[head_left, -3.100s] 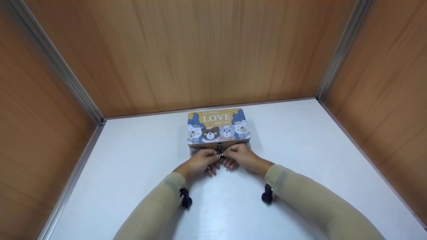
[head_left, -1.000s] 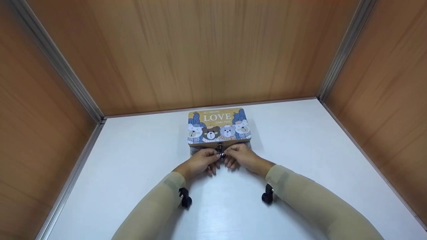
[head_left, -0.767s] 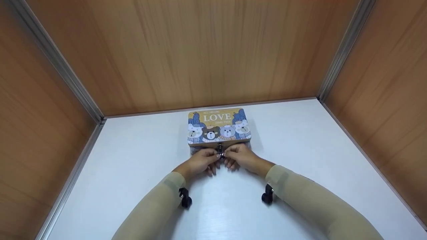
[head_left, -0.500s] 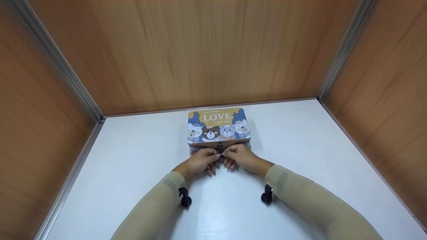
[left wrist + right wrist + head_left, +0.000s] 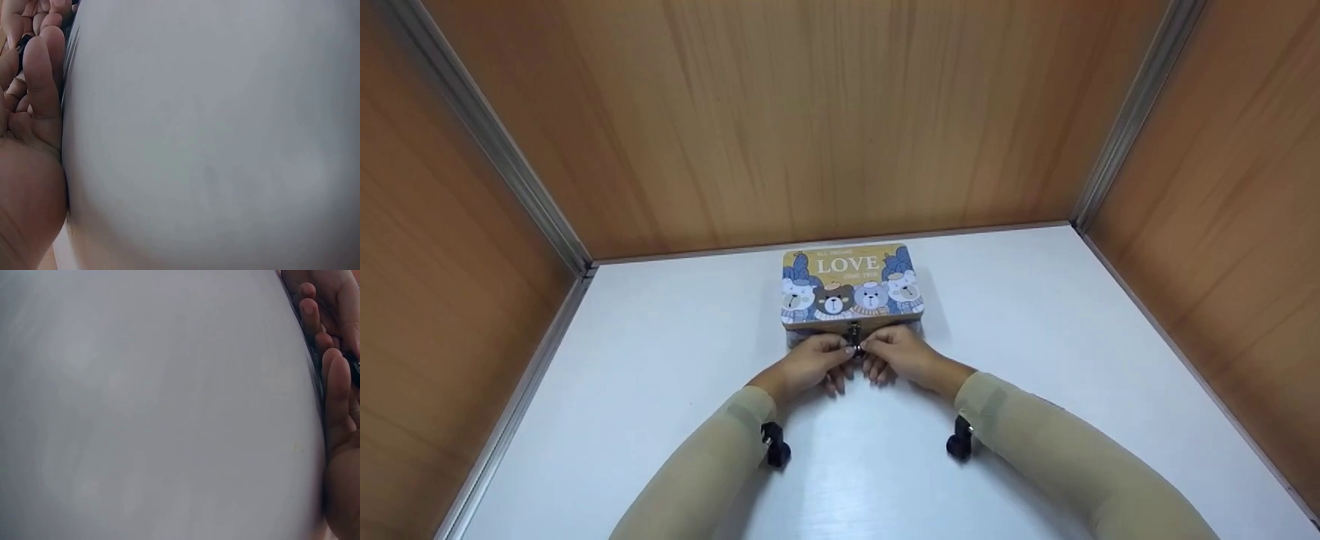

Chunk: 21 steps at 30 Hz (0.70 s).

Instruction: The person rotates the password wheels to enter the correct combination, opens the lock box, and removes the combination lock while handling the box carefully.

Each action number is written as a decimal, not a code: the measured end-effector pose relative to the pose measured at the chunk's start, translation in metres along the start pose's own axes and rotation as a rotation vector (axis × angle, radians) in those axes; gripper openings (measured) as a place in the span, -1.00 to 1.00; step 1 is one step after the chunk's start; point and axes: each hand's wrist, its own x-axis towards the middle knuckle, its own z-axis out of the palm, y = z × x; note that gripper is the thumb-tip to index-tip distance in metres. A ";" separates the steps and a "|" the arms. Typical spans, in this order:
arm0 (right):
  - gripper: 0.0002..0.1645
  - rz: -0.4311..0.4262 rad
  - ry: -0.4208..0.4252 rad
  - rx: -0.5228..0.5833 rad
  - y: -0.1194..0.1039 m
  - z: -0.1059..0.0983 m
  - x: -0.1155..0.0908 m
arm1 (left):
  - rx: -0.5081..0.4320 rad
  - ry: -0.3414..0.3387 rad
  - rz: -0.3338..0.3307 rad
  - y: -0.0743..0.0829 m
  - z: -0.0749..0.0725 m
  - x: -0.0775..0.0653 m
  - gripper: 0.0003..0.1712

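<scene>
A lidded box point(image 5: 851, 281) with bears and the word LOVE on its closed top stands near the back of the white table. At its front clasp hangs a small black padlock point(image 5: 856, 350) with a shiny part. My left hand point(image 5: 808, 363) pinches the padlock from the left between thumb and forefinger. From the right, my right hand point(image 5: 909, 355) pinches it the same way. Both hands' other fingers hang loosely at the table. In the wrist views, fingertips hide most of the padlock; a black bit of the padlock point(image 5: 354, 370) shows.
The white table point(image 5: 660, 322) runs up to a wooden back panel point(image 5: 825, 127). Wooden side panels with metal corner rails point(image 5: 1140, 112) stand left and right. A small black device point(image 5: 776, 446) is strapped under each sleeve.
Both hands stay at the padlock, with only slight finger shifts. Its shiny part glints differently between frames, showing bright, then dark, then bright again. The box has not moved.
</scene>
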 end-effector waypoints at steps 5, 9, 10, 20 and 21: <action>-0.76 -0.003 0.017 0.028 -0.001 -0.003 -0.002 | -0.006 -0.017 -0.003 0.003 0.001 0.000 -0.70; -0.77 -0.014 0.022 0.030 -0.001 -0.004 -0.003 | -0.014 -0.018 -0.005 0.003 0.001 0.000 -0.70; -0.78 -0.016 0.022 0.030 0.000 -0.004 -0.003 | -0.014 -0.017 -0.004 0.003 0.001 0.000 -0.70; -0.76 -0.017 -0.001 -0.017 0.003 -0.001 0.002 | -0.012 -0.017 -0.002 -0.002 -0.002 0.002 -0.70; -0.76 -0.019 -0.004 -0.022 0.003 -0.001 0.002 | -0.012 -0.019 0.000 -0.001 -0.002 0.001 -0.70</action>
